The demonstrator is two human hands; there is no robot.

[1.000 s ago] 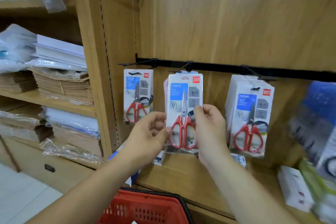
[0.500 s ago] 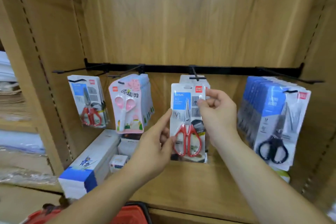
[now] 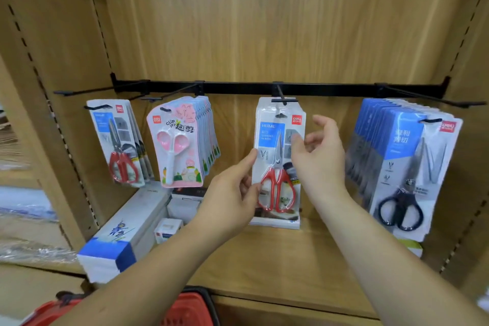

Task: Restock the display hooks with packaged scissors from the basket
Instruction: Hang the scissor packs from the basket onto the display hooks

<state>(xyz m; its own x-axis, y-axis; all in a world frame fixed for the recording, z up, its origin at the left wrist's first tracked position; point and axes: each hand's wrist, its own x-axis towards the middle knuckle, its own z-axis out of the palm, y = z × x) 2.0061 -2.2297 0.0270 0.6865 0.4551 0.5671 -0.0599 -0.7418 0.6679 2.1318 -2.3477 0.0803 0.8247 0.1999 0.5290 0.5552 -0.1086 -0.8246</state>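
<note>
Pinching hung scissors pack (image 3: 277, 140) at its nine-o'clock edge with left hand (image 3: 232, 193); right hand (image 3: 320, 159) spread loose at three o'clock.

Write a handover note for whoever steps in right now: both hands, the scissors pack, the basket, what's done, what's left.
Left hand pinches the left edge of the white carded pack of red-handled scissors. Right hand open, holding nothing.
Pack hangs on the middle black wire hook; red plastic basket below the shelf.
Done: this pack hung. Left: release, fetch more; basket contents unseen.
</note>
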